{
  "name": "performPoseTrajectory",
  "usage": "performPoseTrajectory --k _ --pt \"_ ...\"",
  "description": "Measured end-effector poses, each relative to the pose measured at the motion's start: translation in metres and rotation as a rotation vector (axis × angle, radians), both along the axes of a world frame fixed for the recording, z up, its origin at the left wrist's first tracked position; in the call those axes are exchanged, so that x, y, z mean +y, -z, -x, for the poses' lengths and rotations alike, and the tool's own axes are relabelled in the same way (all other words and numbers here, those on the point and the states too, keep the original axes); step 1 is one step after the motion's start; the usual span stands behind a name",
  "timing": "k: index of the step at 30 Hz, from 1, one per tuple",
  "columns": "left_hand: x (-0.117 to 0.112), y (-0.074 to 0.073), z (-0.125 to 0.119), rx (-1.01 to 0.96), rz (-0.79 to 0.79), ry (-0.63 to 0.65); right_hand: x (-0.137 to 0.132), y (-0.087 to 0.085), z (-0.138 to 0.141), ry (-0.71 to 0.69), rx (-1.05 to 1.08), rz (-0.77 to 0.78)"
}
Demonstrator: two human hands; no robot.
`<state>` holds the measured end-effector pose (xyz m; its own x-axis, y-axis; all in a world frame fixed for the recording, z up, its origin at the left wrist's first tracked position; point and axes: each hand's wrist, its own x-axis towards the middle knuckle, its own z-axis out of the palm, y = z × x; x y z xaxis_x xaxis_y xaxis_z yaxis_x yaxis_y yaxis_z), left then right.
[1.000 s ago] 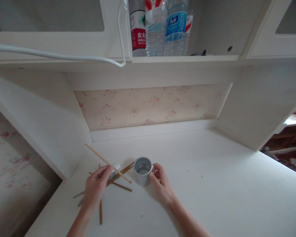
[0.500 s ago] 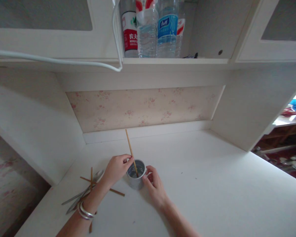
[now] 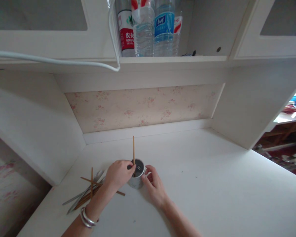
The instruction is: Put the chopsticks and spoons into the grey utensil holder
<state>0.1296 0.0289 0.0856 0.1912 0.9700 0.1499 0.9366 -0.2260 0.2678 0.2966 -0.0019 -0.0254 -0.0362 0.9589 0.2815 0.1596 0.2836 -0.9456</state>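
My left hand pinches a wooden chopstick, which stands nearly upright with its lower end inside a grey metal cup. The cup rests on the white counter, and small holes show in its bottom. Curled against the cup's right side, my right hand steadies it with thumb and fingertips. To the left lies a loose pile of wooden chopsticks and silver metal utensils, crossing one another. My left hand and forearm cover part of this pile.
Above the counter is an open cabinet shelf with several plastic bottles. A white cable hangs along the shelf's front edge. Side panels stand at both ends, and small specks lie on the counter to the right.
The chopstick has gone from leaning left to nearly upright and sits slightly lower in the cup. My left hand has shifted a little right and down. My right hand stays at the cup.
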Motion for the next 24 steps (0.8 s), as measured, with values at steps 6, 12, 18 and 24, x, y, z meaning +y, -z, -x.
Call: performPoseTrajectory --k 6,12,18,24 --pt "-0.006 0.006 0.006 -0.189 -0.071 -0.003 -0.002 -0.003 -0.001 -0.026 -0.002 -0.001" --pt "-0.025 0.043 0.000 -0.777 -0.057 -0.091 -0.003 -0.009 0.000 -0.029 -0.009 -0.006" --pt "-0.033 0.073 -0.015 -1.107 0.085 0.022 -0.001 -0.005 0.000 -0.021 -0.025 0.004" --pt "-0.031 0.080 -0.016 -1.183 0.012 0.067 0.000 -0.004 0.003 0.009 -0.051 0.007"
